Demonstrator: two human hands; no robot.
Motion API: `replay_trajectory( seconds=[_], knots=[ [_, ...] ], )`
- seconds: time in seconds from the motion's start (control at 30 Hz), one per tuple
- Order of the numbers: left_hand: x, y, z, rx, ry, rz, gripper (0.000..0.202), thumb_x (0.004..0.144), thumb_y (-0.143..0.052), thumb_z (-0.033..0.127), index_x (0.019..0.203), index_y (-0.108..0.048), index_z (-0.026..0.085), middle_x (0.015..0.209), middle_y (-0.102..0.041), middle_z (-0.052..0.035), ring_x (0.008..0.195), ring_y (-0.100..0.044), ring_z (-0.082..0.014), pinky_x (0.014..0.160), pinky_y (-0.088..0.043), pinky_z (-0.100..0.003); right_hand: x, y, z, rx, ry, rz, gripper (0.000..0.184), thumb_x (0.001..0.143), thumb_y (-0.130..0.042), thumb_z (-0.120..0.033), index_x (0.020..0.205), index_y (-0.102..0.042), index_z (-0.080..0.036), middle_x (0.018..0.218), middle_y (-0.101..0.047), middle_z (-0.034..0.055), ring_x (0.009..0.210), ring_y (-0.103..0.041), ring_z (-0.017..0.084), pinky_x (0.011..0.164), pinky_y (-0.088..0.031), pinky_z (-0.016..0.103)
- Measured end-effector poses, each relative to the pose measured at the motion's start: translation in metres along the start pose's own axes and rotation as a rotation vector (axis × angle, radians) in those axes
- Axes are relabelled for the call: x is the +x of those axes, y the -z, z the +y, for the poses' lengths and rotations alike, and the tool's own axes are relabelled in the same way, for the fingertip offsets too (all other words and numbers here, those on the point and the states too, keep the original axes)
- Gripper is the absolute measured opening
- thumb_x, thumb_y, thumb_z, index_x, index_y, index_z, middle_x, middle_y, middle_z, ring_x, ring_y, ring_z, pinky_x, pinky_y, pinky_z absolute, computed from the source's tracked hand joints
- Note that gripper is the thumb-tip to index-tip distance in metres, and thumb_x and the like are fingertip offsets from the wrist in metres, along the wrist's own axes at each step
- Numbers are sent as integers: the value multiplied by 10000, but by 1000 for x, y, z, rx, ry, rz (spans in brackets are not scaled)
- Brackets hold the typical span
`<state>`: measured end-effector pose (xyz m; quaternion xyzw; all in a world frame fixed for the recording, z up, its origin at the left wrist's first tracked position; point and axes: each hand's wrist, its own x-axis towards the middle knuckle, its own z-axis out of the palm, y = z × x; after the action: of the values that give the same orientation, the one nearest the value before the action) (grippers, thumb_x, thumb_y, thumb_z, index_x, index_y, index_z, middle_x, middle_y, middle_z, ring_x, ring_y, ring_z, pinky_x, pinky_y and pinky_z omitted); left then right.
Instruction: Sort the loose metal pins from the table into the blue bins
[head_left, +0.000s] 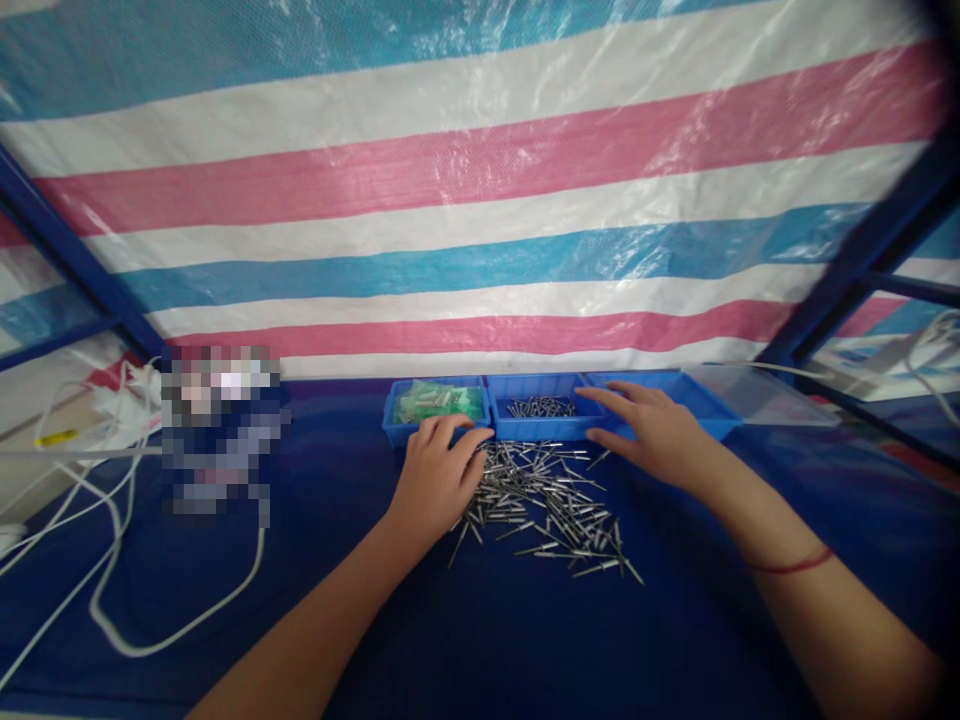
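A loose pile of silver blind rivets point(551, 500) lies on the dark blue table. Behind it stand three blue bins in a row. Small green-and-clear plastic packets fill the left bin point(391, 425), more rivets point(540, 406) lie in the middle bin point(525, 430), and no contents show in the visible part of the right bin point(701, 400). My left hand point(442, 470) is over the pile's left edge by the left bin, fingers bent and apart. With fingers spread, my right hand point(649, 430) is at the wall between the middle and right bins. Neither hand visibly holds anything.
White cables point(112, 540) loop over the table's left side, beside a pixelated patch. A clear plastic sheet point(780, 395) lies right of the bins. Striped tarpaulin point(480, 180) hangs behind, with blue frame posts point(847, 260) at both sides.
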<state>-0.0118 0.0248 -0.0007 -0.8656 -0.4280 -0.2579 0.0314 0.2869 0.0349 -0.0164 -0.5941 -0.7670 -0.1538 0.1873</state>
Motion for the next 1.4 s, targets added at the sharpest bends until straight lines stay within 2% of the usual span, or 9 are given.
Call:
replay_trajectory(
  seconds=[0.1,0.37,0.57,0.63,0.77,0.97,1.07,1.2,1.4],
  knots=[
    [1,0,-8,96,59,27,283,919,-450,265,1170,-576,235,1175,-560,-61,1101,-449,-244,894,-371,-384,5,-1,-5,-21,116,-9,270,873,-495,-332,1066,-672,-267,1202,-607,94,1066,-561,284,843,-467,431],
    [8,3,-27,215,72,24,227,920,-476,232,1088,-617,293,1110,-624,-26,1050,-493,-236,839,-335,-384,12,9,-11,105,310,-55,264,861,-464,-147,984,-697,-167,978,-708,77,894,-617,228,860,-467,387],
    [6,7,-34,185,36,5,228,907,-497,197,1069,-622,298,1063,-632,-20,1017,-506,-222,822,-343,-367,9,20,-16,160,285,-111,269,865,-461,-166,970,-707,-196,960,-710,75,902,-634,236,849,-493,393],
    [6,8,-33,172,32,24,223,916,-481,217,1069,-627,288,1076,-621,-30,1031,-495,-225,836,-353,-370,6,21,-8,208,252,-107,278,870,-482,-241,1072,-670,-207,1099,-666,89,995,-618,242,893,-486,399],
    [6,14,-23,99,-21,50,243,931,-444,259,1105,-614,246,1116,-592,-61,1058,-485,-227,898,-379,-385,-2,15,23,262,100,-69,554,804,-560,-403,1302,-492,-170,1316,-521,145,1169,-524,305,971,-439,474],
    [1,24,-8,-201,-217,-312,361,871,-521,453,1129,-622,222,1104,-615,-60,988,-561,-209,881,-432,-325,-8,2,44,345,-4,-205,311,802,-517,-285,1068,-654,-202,1046,-696,82,942,-656,303,851,-524,473],
    [0,21,-9,-261,-235,-392,317,866,-544,420,1082,-655,218,1100,-624,-63,984,-579,-204,876,-433,-299,-7,4,40,368,11,-198,311,804,-509,-257,1067,-660,-190,1039,-699,87,929,-660,297,841,-534,436],
    [1,16,-11,-236,-250,-382,239,913,-489,320,1025,-666,205,1028,-642,-50,952,-594,-178,856,-424,-265,-3,15,30,278,38,-110,409,788,-551,-333,1157,-604,-164,1105,-666,122,987,-632,312,862,-509,469],
    [0,11,-7,-178,-222,-342,175,911,-490,246,965,-650,203,960,-659,-27,888,-607,-165,786,-422,-259,5,42,-19,216,90,76,375,865,-476,-351,1182,-564,-169,1116,-643,117,1032,-597,274,906,-466,417]
  ],
)
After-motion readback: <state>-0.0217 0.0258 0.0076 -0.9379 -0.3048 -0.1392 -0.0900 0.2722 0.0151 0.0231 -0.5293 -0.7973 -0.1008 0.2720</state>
